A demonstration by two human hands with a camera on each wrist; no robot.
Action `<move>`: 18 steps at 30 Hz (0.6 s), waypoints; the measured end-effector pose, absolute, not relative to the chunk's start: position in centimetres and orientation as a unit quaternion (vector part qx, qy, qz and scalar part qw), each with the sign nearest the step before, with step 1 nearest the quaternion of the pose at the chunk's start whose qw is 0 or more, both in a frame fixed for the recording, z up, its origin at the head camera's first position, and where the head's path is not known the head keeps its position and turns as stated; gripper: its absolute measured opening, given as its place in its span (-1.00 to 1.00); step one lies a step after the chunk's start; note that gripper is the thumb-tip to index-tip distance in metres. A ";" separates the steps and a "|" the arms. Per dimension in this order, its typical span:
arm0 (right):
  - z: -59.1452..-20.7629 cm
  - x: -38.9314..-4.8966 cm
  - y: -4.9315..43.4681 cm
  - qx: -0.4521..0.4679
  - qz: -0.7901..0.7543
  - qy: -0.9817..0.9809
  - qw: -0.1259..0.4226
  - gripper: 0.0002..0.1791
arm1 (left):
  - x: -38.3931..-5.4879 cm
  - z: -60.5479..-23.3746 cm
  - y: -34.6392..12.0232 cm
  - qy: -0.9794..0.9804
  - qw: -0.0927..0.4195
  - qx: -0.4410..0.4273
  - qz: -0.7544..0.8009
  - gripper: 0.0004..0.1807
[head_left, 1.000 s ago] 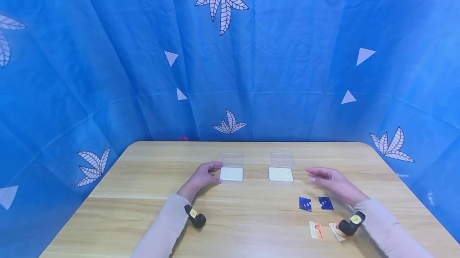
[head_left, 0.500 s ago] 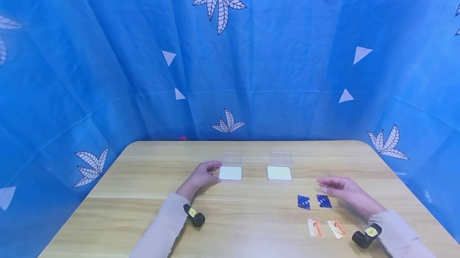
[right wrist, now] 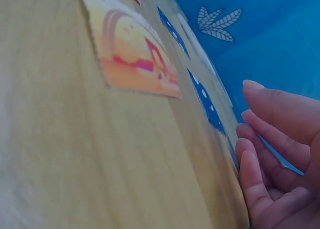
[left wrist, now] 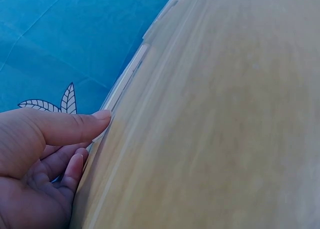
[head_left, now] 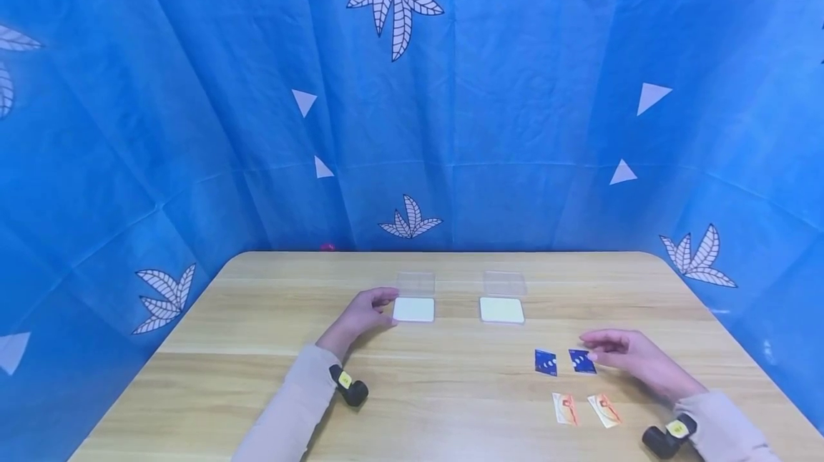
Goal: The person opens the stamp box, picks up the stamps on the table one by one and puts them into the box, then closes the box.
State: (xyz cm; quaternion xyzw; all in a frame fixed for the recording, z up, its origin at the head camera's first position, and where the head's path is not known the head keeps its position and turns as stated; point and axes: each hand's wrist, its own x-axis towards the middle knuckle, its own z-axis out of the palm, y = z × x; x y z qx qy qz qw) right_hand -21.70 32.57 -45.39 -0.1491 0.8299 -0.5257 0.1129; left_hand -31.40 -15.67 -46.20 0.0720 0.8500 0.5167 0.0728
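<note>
My left hand (head_left: 362, 315) holds the left edge of a flat case (head_left: 414, 310) with a white inside and a clear lid (head_left: 415, 283) lying back behind it. In the left wrist view the thumb (left wrist: 102, 116) presses on the case's near corner. Over on the right, my right hand (head_left: 634, 360) reaches with relaxed, parted fingers, thumb tip overlapping the right blue card piece (head_left: 582, 360) in the head view. Nothing sits between those fingers in the right wrist view. Another blue card piece (head_left: 546, 362) lies just left of it.
A second flat case (head_left: 501, 310) stands right of the first, its clear lid (head_left: 505, 282) also laid back. Nearer the front lie two orange-and-white card pieces (head_left: 565, 409), one with a finely toothed edge. A blue patterned curtain (head_left: 515, 90) surrounds the wooden table (head_left: 463, 390).
My right hand has moved right and toward me, from near the right case to beside the right blue piece. The left hand stays on its case.
</note>
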 end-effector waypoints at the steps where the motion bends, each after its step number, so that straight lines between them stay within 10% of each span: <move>1: -45.5 -21.7 32.5 -0.150 -0.524 0.831 0.110 -0.47 | -31.3 -46.2 -15.6 0.849 0.073 0.071 0.518 -0.32; 18: -45.9 -21.7 32.4 -0.116 -0.496 0.855 0.099 -0.50 | -31.3 -46.4 -15.7 0.847 0.072 0.068 0.522 -0.32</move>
